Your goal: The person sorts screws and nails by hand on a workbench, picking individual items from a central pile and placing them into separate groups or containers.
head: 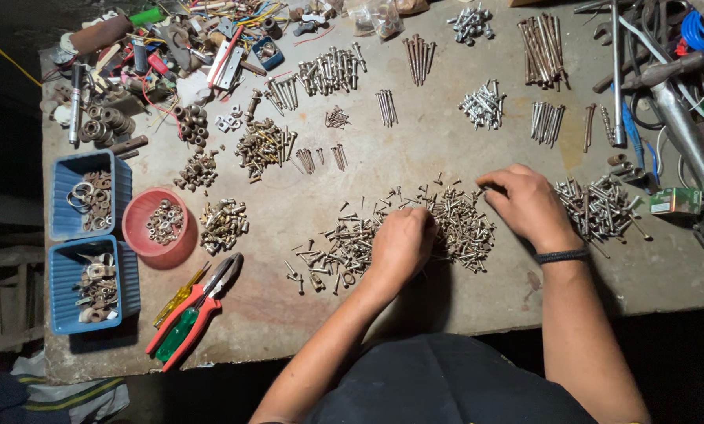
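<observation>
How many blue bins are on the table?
2. Both sit at the table's left edge: the upper bin holds rings and washers, the lower bin holds metal clips. Clutter at the top could hide another.

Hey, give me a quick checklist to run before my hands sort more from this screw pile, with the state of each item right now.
1. Left hand on the screw pile: ok, it rests on it.
2. Right hand at the pile's far edge: ok, fingertips pinched there.
3. Whether either hand holds a screw: cannot tell, fingers hide it.
4. Sorted groups apart: ok, nails and bolts lie in separate heaps.
5. Red bowl and blue trays upright: ok.
6. Pliers clear of the pile: ok, lying left of it.
</observation>
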